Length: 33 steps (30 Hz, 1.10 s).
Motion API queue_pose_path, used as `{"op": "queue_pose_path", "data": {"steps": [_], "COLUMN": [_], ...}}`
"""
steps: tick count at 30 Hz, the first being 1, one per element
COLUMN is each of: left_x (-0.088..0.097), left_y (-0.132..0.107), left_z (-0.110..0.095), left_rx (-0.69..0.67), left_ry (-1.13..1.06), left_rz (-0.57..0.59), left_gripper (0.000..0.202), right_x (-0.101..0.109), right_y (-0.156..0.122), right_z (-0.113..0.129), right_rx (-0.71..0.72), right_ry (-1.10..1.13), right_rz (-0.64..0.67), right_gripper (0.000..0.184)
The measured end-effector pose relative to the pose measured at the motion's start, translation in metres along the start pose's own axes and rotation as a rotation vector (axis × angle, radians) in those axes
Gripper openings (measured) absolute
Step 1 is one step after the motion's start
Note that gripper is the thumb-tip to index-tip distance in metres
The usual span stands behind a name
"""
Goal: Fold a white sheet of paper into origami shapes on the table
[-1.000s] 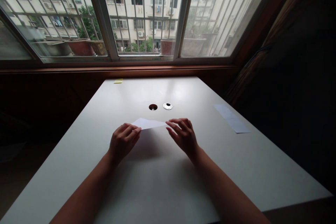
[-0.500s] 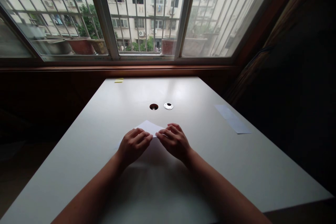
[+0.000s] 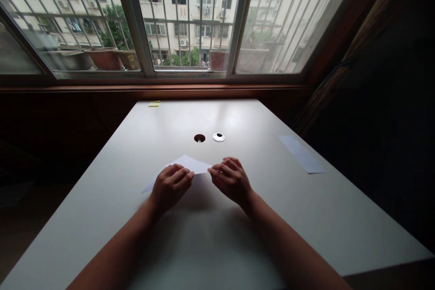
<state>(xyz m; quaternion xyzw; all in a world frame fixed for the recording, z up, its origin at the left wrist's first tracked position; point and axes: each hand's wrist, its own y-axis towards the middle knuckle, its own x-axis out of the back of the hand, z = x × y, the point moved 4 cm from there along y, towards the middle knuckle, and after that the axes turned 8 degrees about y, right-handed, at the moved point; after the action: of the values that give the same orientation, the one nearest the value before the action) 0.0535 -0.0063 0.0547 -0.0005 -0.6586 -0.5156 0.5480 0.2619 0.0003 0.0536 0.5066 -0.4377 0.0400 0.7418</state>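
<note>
A white sheet of paper [image 3: 188, 163] is held up between my two hands over the middle of the table. My left hand [image 3: 172, 184] is closed on its near edge and covers part of it; one pale corner sticks out past the wrist on the left. With its fingertips, my right hand [image 3: 231, 180] pinches the paper's right tip. A small gap separates the two hands, and the near edge of the paper runs across it. The thumbs are mostly hidden.
On the white table [image 3: 251, 235] lies another piece of paper [image 3: 302, 154] at the right. Beyond my hands are a round cable hole [image 3: 200, 138] and its metal cover [image 3: 218, 137]. A yellow sticky note [image 3: 154, 104] is at the far left corner, below the barred window [image 3: 190, 22].
My hands have moved slightly apart, the right one to the right and the left one a little left. More of the paper shows between them and at the left.
</note>
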Motion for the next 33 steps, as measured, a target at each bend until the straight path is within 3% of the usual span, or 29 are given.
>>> {"op": "queue_pose_path", "data": {"steps": [5, 11, 14, 18, 23, 33], "left_x": [0.0, -0.002, -0.003, -0.004, -0.003, 0.001], "left_y": [-0.004, -0.005, -0.004, -0.001, 0.003, 0.003], "left_z": [0.012, 0.019, 0.017, 0.008, -0.004, 0.001], "left_rx": [0.072, 0.116, 0.096, 0.042, -0.034, 0.007], "left_ry": [0.042, 0.062, 0.047, 0.003, -0.037, -0.006], "left_rz": [-0.037, -0.055, -0.048, -0.007, 0.035, 0.025], "left_gripper": [0.016, 0.013, 0.014, 0.017, 0.019, 0.017], "right_x": [0.017, 0.038, 0.034, 0.017, 0.0, 0.014], "right_y": [-0.013, -0.026, -0.021, -0.007, 0.006, -0.002], "right_z": [-0.035, -0.067, -0.055, -0.022, 0.007, -0.008], "right_rx": [-0.09, -0.233, -0.209, -0.084, 0.035, 0.01], "right_ry": [-0.05, -0.12, -0.092, -0.035, -0.002, -0.028], "right_rz": [-0.017, -0.19, -0.183, -0.073, 0.034, -0.025], "right_gripper": [0.019, 0.017, 0.021, 0.029, 0.024, 0.023]}}
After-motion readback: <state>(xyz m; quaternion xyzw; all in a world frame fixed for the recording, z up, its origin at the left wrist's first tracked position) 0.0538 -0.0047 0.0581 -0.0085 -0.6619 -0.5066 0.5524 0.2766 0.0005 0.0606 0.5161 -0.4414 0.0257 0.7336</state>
